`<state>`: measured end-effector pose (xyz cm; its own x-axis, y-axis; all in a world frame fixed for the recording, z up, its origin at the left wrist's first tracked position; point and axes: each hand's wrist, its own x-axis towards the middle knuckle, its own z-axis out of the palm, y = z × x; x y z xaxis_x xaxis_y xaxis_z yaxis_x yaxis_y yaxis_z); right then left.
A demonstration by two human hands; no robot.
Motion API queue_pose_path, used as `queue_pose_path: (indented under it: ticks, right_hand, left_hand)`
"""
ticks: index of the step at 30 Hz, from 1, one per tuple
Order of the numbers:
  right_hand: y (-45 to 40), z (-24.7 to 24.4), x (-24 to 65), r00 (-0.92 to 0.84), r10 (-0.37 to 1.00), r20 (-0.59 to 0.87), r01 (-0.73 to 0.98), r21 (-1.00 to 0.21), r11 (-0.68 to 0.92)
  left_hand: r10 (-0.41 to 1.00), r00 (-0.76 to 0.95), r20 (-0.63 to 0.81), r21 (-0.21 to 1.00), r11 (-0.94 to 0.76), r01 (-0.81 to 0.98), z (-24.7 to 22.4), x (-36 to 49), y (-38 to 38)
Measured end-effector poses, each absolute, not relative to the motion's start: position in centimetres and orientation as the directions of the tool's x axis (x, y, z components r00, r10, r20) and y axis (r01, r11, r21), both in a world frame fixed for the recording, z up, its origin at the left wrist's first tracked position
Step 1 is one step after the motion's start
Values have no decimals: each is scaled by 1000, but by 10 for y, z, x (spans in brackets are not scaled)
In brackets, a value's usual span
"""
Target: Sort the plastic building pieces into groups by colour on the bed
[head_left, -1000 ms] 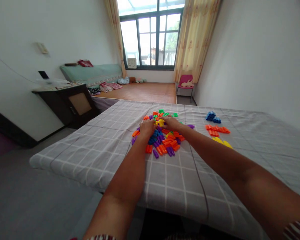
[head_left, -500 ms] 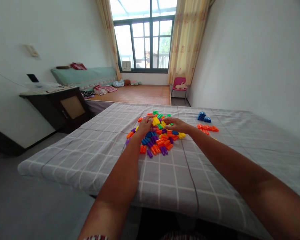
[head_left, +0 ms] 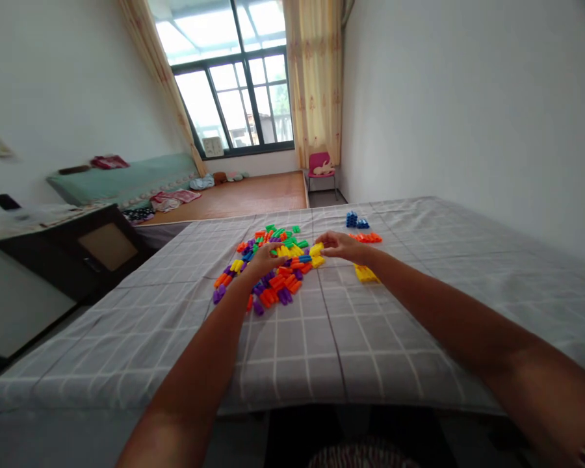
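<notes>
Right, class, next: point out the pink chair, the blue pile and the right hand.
Pink chair [head_left: 318, 159], head view: its backrest.
Blue pile [head_left: 351, 220], head view: its taller left part.
Right hand [head_left: 340, 245], head view: back of the hand.

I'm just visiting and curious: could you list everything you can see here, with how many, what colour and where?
Mixed pile: too many pieces to count; orange, purple, green, yellow, blue; mid-cloth
Blue group: one; far right of pile
Orange group: one; nearer than blue
Yellow group: one; nearest, beside right forearm
Cloth: one, grey checked, under the pieces
Bed: one, brown top, beyond cloth
Headboard: one, teal, bed's left
Fabric items: several, pink and others, on bed
Cabinet: one, dark, left
Chair: one, pink, by curtain
Window: one, dark-framed, back wall
Curtains: two, yellowish, flanking window
Left hand: one, over pile
Right hand: one, fingertips at yellow piece
</notes>
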<state>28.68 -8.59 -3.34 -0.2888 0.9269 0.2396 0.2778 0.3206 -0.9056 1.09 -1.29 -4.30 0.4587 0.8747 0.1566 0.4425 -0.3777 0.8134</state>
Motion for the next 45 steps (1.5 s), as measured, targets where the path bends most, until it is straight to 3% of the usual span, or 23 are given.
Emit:
queue_pose_path:
  ticks: [6, 10, 16, 21, 31, 40, 45]
  right_hand:
    - [-123, -26, 394, -167, 978, 124, 505, -841, 193]
    - [-152, -28, 437, -179, 983, 33, 629, -765, 140]
    - [-170, -45, 423, -218, 965, 143, 740, -621, 259]
    - [-168, -61, 415, -290, 933, 215, 803, -476, 359]
    - [-167, -62, 451, -35, 969, 243, 761, -622, 184]
    - [-167, -62, 444, -89, 961, 261, 793, -566, 227]
    - [-169, -61, 445, -134, 972, 192, 730, -645, 228]
  left_hand:
    - [694, 697, 177, 564, -653, 507, -14, 54, -31]
    - [604, 781, 161, 512, -727, 457, -7, 101, -52]
    - [563, 793, 231, 532, -756, 382, -18, 172, -64]
    - [556, 785, 275, 476, -788, 391, -27, 210, -65]
    - [627, 761, 168, 389, -751, 533, -43, 238, -75]
    - [705, 708, 48, 345, -677, 651, -56, 242, -76]
    - [690, 724, 13, 356, -680, 642, -55, 242, -72]
